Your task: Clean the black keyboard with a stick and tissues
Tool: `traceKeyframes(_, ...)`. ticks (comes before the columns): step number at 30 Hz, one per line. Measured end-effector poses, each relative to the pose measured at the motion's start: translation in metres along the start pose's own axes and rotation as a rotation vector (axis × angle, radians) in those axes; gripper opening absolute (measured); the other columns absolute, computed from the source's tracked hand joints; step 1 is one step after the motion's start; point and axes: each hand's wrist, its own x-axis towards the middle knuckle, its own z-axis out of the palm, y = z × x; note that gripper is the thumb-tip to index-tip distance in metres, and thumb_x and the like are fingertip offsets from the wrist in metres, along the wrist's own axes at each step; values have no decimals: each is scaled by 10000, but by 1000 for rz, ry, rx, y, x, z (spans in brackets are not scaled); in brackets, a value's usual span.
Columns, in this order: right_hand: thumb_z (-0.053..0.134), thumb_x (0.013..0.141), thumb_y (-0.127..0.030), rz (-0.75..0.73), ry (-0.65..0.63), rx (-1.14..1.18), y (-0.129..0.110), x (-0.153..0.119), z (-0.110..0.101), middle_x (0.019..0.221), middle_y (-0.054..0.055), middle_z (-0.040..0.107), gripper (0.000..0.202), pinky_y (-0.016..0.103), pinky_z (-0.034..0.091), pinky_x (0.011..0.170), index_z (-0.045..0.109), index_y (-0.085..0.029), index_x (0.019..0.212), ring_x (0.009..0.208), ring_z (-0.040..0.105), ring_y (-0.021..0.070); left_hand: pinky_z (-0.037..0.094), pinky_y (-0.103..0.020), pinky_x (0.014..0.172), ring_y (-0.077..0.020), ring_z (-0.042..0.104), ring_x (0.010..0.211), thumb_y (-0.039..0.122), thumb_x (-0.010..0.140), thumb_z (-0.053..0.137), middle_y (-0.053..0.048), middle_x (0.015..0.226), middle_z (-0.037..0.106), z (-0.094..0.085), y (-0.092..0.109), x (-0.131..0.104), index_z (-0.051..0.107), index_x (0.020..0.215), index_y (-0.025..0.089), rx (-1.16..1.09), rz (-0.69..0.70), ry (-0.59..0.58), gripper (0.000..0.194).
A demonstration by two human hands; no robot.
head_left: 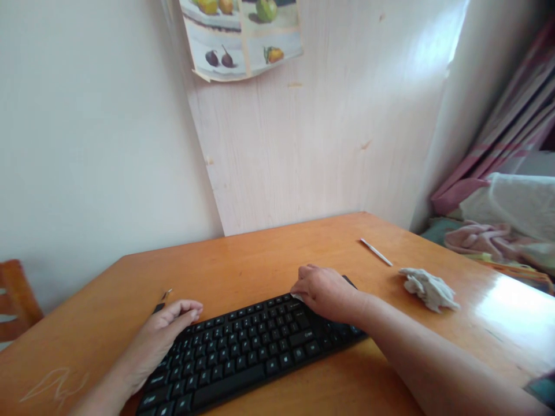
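The right fingers [302, 283] pinch a white wipe [297, 297] on the keyboard [243, 346]; the left fingers [191, 309], loosely curled, rest at its left end.

The glossy, smooth orange-brown wooden surface [243, 260] spans the lower frame; the black rectangular keyboard [234, 352] at bottom centre looks matt plastic; the crumpled grey-white wad [429, 289] at right looks rough.

A right hand [324, 290] is pressing a white wipe [297, 297] to a black keyboard [243, 341] as the left hand [171, 326] is steadying its left end near the desk's [208, 266] front edge.
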Motion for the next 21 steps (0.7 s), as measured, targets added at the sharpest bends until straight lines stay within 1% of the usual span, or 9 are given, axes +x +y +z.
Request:
traceKeyframes(4,483,969,-272,78,105,54,18,-3,-8,893,61,627,280,272,370,728,761,-239,962,857,575,180,454,-385,1026,-282,634,1157,646,805,609,-61,1125,738,0,1,1,688,1097,226,1,9,4,518)
traceKeyframes(6,484,970,-274,87,121,81,23,-7,-12,883,51,627,279,266,375,731,761,-246,976,836,577,169,442,-406,1046,-291,628,1168,650,802,609,-68,1140,733,0,0,2,687,1103,225,6,6,2,527)
traceKeyframes(8,498,960,-271,59,85,90,23,-9,-14,868,48,630,269,266,377,733,765,-244,937,836,579,172,418,-430,1077,-300,626,1171,660,790,615,-73,1148,729,0,0,3,684,1108,224,6,0,8,545)
traceKeyframes(10,513,941,-250,33,17,83,19,-10,-13,865,52,637,259,270,379,732,766,-235,886,851,584,182,404,-441,1092,-303,630,1164,667,778,623,-72,1144,729,0,0,3,681,1111,224,-4,-6,16,557)
traceKeyframes(14,535,876,-179,32,-92,40,12,-9,-8,887,62,650,239,280,372,710,768,-228,853,861,596,198,442,-424,1052,-298,642,1142,662,780,623,-65,1117,735,1,1,1,681,1107,222,-1,-8,26,551)
traceKeyframes(18,535,872,-192,29,-94,16,11,-8,-6,880,63,654,237,284,360,682,767,-232,849,851,598,205,496,-362,964,-278,663,1097,649,786,627,-52,1086,746,2,2,0,690,1089,227,-4,2,26,523)
traceKeyframes(21,521,892,-216,49,-84,3,11,-7,-6,886,70,647,251,285,363,687,762,-226,824,857,597,207,502,-355,943,-281,664,1094,641,775,644,-54,1100,747,2,3,1,690,1090,227,-11,-6,33,523)
